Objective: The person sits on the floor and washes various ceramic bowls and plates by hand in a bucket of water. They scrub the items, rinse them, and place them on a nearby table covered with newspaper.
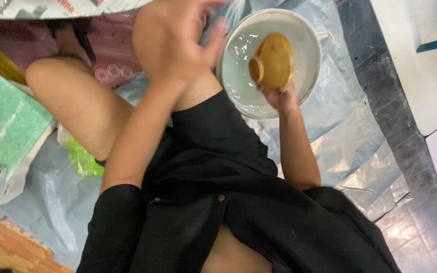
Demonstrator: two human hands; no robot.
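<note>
**Brown bowl held over the water basin**

A clear plastic sheet (360, 151) covers the dark floor, and on it, toward its far edge, stands a wide white basin (309, 60) with shallow water in it. A small brown bowl (274, 60) is lifted above the basin's middle, tilted on its side with the foot ring facing left. It looks wet and free of visible dirt, so rinsing seems well along; setting it down is not yet done. The right hand (279, 97) grips the bowl from below, fingers closed on its rim. The left hand (178, 40), blurred, is raised near the basin's left rim, fingers spread wide, holding nothing.
</note>
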